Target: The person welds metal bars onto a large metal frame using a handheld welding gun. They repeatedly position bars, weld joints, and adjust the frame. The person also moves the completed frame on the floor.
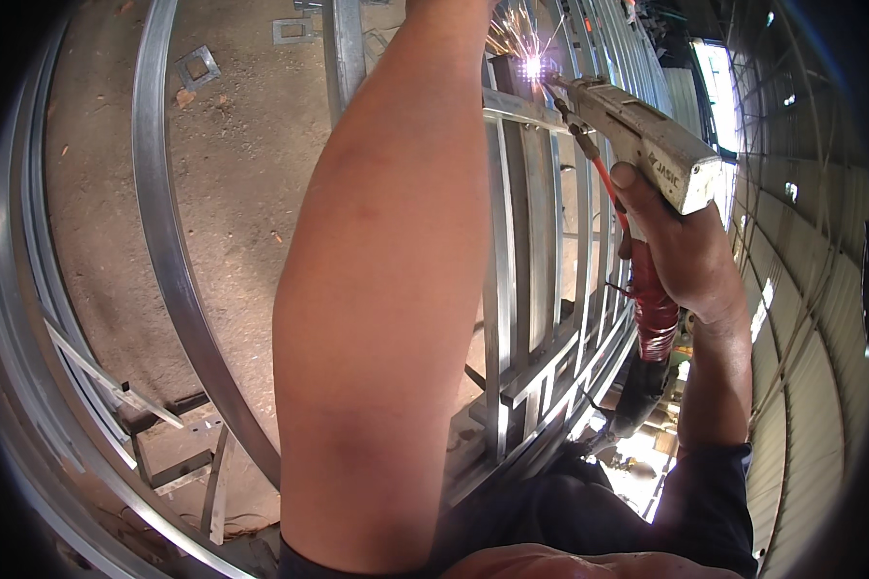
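My right hand [681,253] grips a beige welding gun [637,135] by its handle, a red-wrapped hose hanging below it. The gun's tip touches a grey metal frame of square tubes [512,289], where a bright arc with sparks [531,66] burns at a crossbar joint. My left forearm [396,289] rises through the middle of the picture toward the top edge. Its hand is out of view above the frame's top.
A long curved steel tube [164,232] runs across the dirt floor [251,164] on the left. More metal rails [97,376] and small square plates [198,68] lie on the floor. A corrugated metal wall [801,318] stands at right.
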### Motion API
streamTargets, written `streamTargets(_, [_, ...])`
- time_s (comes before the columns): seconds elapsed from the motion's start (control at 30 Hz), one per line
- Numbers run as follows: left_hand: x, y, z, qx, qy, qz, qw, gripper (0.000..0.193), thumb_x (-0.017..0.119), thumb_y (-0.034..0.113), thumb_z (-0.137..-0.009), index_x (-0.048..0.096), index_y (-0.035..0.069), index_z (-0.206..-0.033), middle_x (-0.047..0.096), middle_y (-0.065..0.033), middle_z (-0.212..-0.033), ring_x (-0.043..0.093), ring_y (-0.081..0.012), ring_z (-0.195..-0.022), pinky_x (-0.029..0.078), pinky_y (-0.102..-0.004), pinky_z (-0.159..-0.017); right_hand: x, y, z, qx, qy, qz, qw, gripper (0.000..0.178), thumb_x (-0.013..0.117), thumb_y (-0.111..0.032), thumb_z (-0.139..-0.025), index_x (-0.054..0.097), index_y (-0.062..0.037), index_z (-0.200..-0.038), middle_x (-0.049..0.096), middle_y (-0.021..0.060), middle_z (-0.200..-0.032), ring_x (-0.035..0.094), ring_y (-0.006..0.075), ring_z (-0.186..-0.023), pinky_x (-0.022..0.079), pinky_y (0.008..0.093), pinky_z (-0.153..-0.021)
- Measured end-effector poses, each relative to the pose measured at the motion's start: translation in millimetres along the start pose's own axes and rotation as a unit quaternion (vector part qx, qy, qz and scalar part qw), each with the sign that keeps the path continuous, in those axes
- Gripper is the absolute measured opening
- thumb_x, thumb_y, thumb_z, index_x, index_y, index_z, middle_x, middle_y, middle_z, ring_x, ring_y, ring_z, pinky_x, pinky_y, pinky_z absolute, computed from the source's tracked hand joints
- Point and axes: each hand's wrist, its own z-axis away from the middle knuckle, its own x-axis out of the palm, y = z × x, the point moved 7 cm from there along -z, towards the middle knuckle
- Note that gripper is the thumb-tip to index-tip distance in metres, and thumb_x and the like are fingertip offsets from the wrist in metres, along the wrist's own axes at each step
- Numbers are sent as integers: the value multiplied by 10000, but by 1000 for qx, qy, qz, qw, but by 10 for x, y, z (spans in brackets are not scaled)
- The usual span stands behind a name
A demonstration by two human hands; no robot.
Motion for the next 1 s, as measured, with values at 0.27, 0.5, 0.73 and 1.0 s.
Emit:
streamTargets(0.27, [-27,-106,-259,7,-101,135,986,331,708,211,-883,714,-43,-1094,734,-170,-1053,694,-320,-949,549,-430,-787,-449,-54,353,-7,81,-116,990,468,706,-404,-977,642,10,-1185,692,81,-897,591,102,-558,464,246,-460])
streamTargets(0.5, [-127,-36,-202,-69,-250,260,930,432,768,306,-814,734,141,-1211,557,-195,-1481,528,-369,-1348,444,-653,-1032,-1124,723,902,79,83,-189,975,877,827,-697,-719,625,-2,-1214,697,72,-868,559,122,-478,414,265,-390])
streamTargets(0.73, [-602,598,615,105,116,-54,986,703,689,410,-971,474,-19,-1485,595,-189,-1402,631,-258,-1168,502,-358,-987,-1445,2051,1662,107,-74,-333,934,797,770,-533,-882,511,38,-1375,665,104,-1016,646,133,-704,527,265,-576])
streamTargets(1.0, [174,-222,3188,86,-31,-241,966,826,772,318,-896,381,-71,-1511,515,-304,-1452,542,-406,-1337,417,-466,-1134,-1306,3253,2377,125,-24,-346,929,434,597,-435,-1047,629,-16,-1154,668,56,-832,608,115,-610,481,260,-525])
